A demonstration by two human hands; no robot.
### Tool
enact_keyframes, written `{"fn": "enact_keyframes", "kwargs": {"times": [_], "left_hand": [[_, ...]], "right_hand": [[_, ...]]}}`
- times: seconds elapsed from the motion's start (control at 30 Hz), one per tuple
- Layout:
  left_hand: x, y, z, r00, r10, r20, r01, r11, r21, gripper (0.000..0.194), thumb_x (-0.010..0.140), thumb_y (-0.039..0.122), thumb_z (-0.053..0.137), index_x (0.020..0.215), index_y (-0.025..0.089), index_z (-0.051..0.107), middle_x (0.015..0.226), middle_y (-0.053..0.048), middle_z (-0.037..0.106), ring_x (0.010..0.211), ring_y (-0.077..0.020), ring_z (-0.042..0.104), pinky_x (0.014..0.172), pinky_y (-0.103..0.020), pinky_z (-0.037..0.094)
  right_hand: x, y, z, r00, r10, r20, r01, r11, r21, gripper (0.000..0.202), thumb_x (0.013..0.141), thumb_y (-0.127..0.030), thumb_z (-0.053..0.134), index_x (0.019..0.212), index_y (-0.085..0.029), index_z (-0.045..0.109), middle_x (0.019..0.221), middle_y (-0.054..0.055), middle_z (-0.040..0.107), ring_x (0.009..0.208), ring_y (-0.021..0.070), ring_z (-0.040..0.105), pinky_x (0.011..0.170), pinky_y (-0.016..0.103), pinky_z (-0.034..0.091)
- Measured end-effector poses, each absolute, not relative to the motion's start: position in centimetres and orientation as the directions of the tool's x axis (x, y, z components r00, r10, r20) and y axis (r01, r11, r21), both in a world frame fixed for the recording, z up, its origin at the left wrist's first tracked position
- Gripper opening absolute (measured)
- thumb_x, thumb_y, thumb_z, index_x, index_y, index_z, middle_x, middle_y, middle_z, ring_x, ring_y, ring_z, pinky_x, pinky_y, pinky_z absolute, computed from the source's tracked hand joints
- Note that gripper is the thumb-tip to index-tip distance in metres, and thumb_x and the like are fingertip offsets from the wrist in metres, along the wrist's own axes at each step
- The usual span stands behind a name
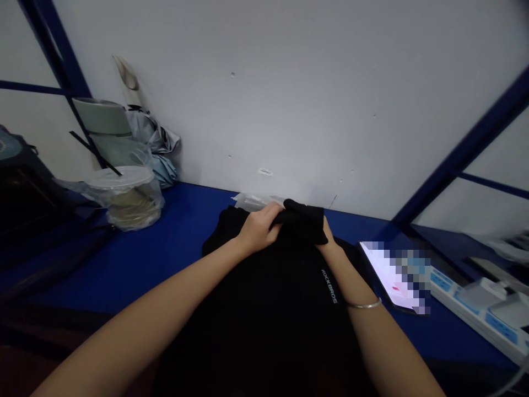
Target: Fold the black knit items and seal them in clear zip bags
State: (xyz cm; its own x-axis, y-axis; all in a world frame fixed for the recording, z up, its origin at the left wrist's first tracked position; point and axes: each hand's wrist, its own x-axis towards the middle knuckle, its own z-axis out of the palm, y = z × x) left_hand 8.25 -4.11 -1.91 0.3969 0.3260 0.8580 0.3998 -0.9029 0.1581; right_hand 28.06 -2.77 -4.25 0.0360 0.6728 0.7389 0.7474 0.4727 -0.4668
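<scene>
A black garment with white ROCKBROS lettering on its right side spreads from the blue table towards me. My left hand is closed, its fingers gripping a bunched fold at the garment's far end. My right hand is at the same fold, on its right side. Black cloth covers most of that hand, so its fingers are hidden. A silver bangle circles my right wrist. Just beyond the garment lies a clear plastic bag, partly covered by it.
A lit phone and a white power strip with plugs lie at the right. At the left stand a bagged lidded cup with a black straw, a pale green container and a folded umbrella. A white wall rises behind the table.
</scene>
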Motion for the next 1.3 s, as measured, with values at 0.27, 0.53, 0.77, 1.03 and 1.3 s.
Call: {"fn": "enact_keyframes", "kwargs": {"times": [0.27, 0.53, 0.77, 1.03, 1.3], "left_hand": [[8.8, -3.2, -1.9, 0.113, 0.620, 0.777, 0.416, -0.740, 0.529, 0.008, 0.079, 0.019, 0.045, 0.075, 0.016, 0.052, 0.070, -0.001, 0.058, 0.066, -0.0138, 0.055, 0.062, -0.025, 0.044], [9.0, -3.3, -1.6, 0.246, 0.679, 0.692, 0.315, -0.731, 0.605, 0.016, 0.081, 0.027, 0.046, 0.075, 0.016, 0.056, 0.073, -0.002, 0.062, 0.069, -0.0142, 0.057, 0.064, -0.025, 0.045], [8.4, -2.2, -0.9, 0.087, 0.525, 0.847, 0.507, -0.755, 0.416, 0.030, 0.088, 0.026, 0.033, 0.101, 0.013, 0.056, 0.097, -0.009, 0.063, 0.095, -0.0175, 0.057, 0.085, -0.033, 0.043], [10.0, 1.7, -3.2, 0.391, 0.821, 0.415, 0.847, -0.498, 0.187, 0.045, 0.086, 0.041, 0.036, 0.125, 0.019, 0.041, 0.137, -0.012, 0.033, 0.127, -0.0369, 0.023, 0.094, -0.065, 0.019], [13.6, 3.5, -0.6, 0.326, 0.872, 0.364, 0.902, -0.403, 0.158, 0.049, 0.086, 0.043, 0.026, 0.128, 0.019, 0.038, 0.140, -0.012, 0.027, 0.130, -0.0337, 0.014, 0.096, -0.064, 0.012]], "right_hand": [[27.8, -3.6, -1.4, 0.422, 0.771, 0.477, 0.323, 0.363, -0.874, 0.045, 0.078, -0.049, 0.041, 0.104, -0.017, 0.058, 0.089, 0.009, 0.065, 0.078, 0.0175, 0.061, 0.066, 0.033, 0.048], [25.5, -5.2, -1.5, -0.045, 0.959, 0.279, 0.186, 0.282, -0.941, 0.038, 0.053, -0.031, 0.072, 0.088, -0.017, 0.064, 0.082, 0.004, 0.067, 0.078, 0.0186, 0.061, 0.071, 0.033, 0.049], [26.4, -4.1, -1.2, 0.395, 0.903, 0.172, -0.389, 0.334, -0.858, 0.008, 0.055, -0.024, 0.058, 0.054, -0.018, 0.053, 0.052, -0.005, 0.056, 0.052, 0.0107, 0.054, 0.055, 0.024, 0.048], [27.8, -2.7, -2.6, 0.479, 0.862, 0.166, -0.401, 0.383, -0.832, 0.013, 0.059, -0.029, 0.057, 0.055, -0.020, 0.049, 0.049, -0.006, 0.052, 0.051, 0.0106, 0.054, 0.053, 0.024, 0.049], [28.2, -2.4, -2.8, 0.525, 0.839, 0.147, -0.435, 0.412, -0.801, 0.011, 0.060, -0.029, 0.056, 0.057, -0.020, 0.051, 0.050, -0.007, 0.054, 0.052, 0.0099, 0.055, 0.053, 0.022, 0.050]]}}
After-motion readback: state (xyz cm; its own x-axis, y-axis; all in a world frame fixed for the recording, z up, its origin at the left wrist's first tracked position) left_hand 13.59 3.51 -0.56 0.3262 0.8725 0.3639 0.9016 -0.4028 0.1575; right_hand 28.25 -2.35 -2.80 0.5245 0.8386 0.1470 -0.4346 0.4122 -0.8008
